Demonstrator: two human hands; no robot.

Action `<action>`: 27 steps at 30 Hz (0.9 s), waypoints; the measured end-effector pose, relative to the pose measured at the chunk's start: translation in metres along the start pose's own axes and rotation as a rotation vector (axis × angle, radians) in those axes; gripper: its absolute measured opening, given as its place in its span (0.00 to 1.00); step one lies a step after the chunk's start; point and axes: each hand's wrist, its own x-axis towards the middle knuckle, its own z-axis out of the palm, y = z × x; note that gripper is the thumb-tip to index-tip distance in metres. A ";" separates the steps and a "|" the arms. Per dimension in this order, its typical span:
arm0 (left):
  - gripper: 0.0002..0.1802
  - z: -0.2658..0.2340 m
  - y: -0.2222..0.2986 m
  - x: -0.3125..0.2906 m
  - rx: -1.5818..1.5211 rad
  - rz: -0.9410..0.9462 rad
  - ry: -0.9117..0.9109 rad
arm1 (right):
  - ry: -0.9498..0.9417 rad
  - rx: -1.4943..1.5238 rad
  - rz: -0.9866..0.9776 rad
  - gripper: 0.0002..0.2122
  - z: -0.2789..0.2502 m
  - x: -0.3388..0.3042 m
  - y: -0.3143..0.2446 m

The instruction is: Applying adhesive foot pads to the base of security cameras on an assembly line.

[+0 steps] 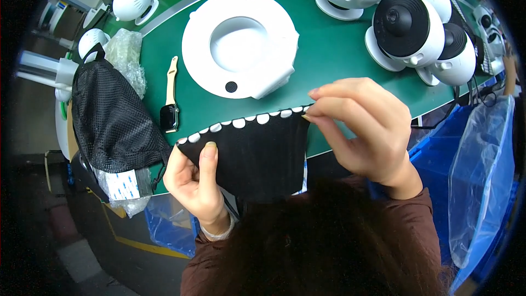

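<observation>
A thin black sheet [257,153] with a row of white round spots along its scalloped far edge hangs between my hands. My left hand [192,181] pinches its left corner between thumb and fingers. At the far right corner, my right hand [364,126] has its fingertips closed on the edge; whether a loose dot is between them is too small to tell. Just beyond lies a white round base [197,44] with a deep round hollow in the middle. One black round pad [231,86] sits on its near rim, and a white flap sticks out at its right side.
Several white devices with black round fronts [408,27] stand at the back right. On the left are a black mesh bag [112,115], bubble wrap [127,55] and a watch [170,115] on the green table [159,49]. A blue bin [438,153] with a plastic liner stands right.
</observation>
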 end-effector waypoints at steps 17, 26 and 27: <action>0.10 0.021 0.004 0.022 0.246 0.170 -0.298 | -0.039 0.376 0.444 0.05 -0.002 0.049 0.015; 0.10 0.023 0.004 0.030 0.260 0.200 -0.268 | -0.007 0.254 0.400 0.05 0.006 0.053 0.009; 0.10 0.023 0.004 0.031 0.264 0.209 -0.270 | 0.000 0.239 0.391 0.05 0.007 0.052 0.009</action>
